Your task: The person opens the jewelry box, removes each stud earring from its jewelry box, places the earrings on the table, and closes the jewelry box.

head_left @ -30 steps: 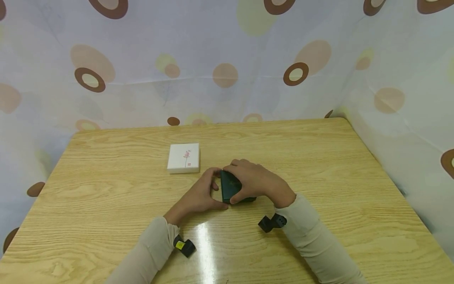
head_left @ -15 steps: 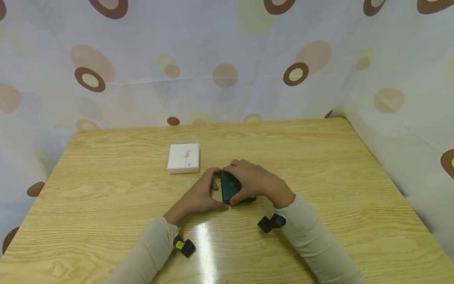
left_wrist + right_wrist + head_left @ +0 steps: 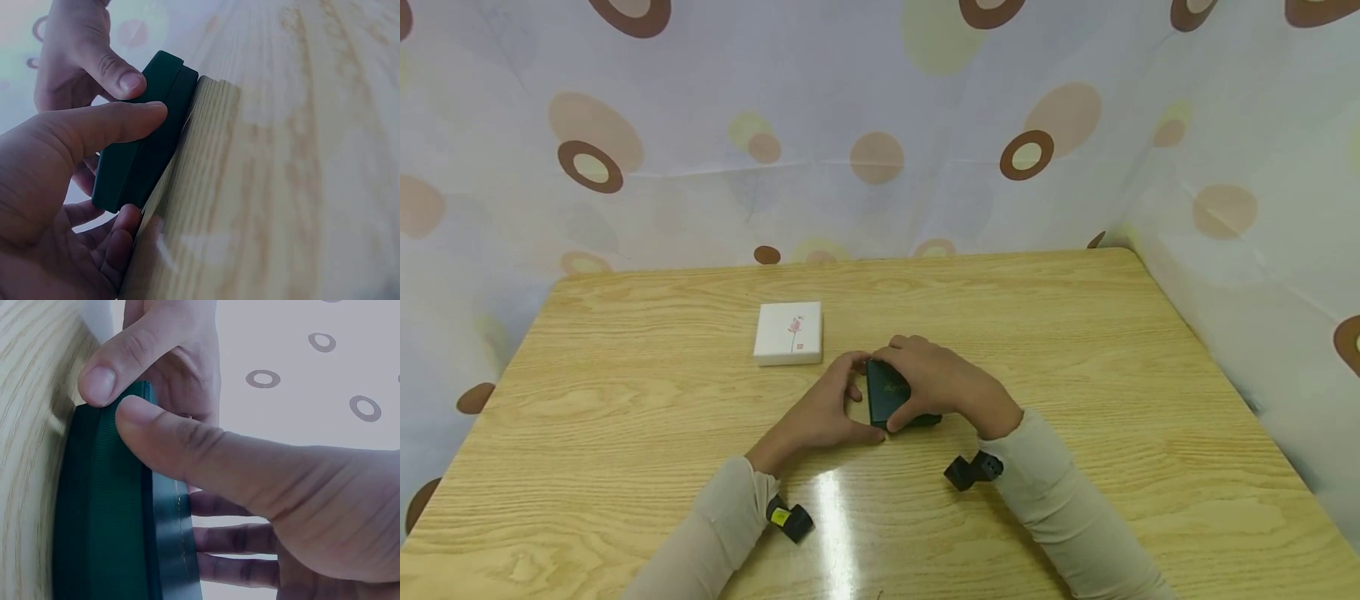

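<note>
A dark green box (image 3: 883, 398) with faint gold marking on top sits on the wooden table between my hands. My left hand (image 3: 822, 414) grips its left end, thumb at the near side and fingers at the far side. From above, my right hand (image 3: 943, 382) spans the box and holds it between thumb and fingers, covering much of the top. In the left wrist view the green box (image 3: 150, 134) shows a wider upper part over a darker lower part; both thumbs press its side. The right wrist view shows the box's ribbed side (image 3: 119, 500) under the right thumb.
A white box (image 3: 788, 333) with a pink flower print lies on the table (image 3: 647, 400), behind and left of the green box. Patterned cloth (image 3: 820, 108) hangs behind the table and along its sides. Small black cameras (image 3: 792, 521) are strapped to both wrists.
</note>
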Demonstrator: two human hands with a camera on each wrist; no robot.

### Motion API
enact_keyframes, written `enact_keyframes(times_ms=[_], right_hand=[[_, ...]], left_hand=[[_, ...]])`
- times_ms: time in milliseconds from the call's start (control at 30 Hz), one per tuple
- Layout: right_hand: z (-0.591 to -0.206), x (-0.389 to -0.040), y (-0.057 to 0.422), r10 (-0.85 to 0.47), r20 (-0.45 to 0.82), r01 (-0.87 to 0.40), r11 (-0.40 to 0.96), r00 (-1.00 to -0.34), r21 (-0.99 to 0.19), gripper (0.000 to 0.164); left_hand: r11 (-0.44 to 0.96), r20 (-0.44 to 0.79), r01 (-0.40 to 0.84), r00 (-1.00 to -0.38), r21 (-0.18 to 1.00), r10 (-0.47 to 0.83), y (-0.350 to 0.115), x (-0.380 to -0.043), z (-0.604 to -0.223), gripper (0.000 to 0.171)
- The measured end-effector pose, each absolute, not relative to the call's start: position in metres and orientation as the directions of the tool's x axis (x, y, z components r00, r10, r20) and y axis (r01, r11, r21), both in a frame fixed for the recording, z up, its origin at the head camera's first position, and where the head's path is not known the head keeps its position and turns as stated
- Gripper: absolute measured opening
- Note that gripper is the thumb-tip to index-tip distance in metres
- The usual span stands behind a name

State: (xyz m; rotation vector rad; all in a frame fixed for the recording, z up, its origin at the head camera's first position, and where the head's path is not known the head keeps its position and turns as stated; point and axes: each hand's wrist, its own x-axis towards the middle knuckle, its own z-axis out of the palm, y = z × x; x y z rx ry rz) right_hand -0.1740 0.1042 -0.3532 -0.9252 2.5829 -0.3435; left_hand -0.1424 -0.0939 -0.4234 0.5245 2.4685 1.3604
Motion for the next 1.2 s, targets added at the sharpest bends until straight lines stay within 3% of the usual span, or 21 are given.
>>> enact_keyframes(times_ms=[267,567,900,1200], right_hand=[[-0.356,-0.174,0.102,-0.639,-0.257,-0.538,0.758,-0.725,-0.368,0.087],[-0.353,-0.181,0.114,-0.709,-0.293,-0.567,0.696,-0.642,-0.44,0.09],[-0.352,-0.178,0.113,-0.659,-0.299,-0.516,0.738,-0.691,-0.435,0.091],[-0.35,-0.174,0.113,-0.658,-0.324,-0.511,0.741,-0.68,-0.435,0.089]], left_hand=[[0.496,-0.066,0.181,-0.896,0.849,0.439,-0.095,-0.142,-0.423,0.097],[0.518,-0.082,0.156,-0.909,0.841,0.408,-0.093,-0.141,-0.424,0.098],[0.517,-0.087,0.161,-0.903,0.841,0.422,-0.093,-0.144,-0.419,0.097],[0.524,-0.097,0.14,-0.912,0.84,0.399,-0.092,-0.141,-0.422,0.096]])
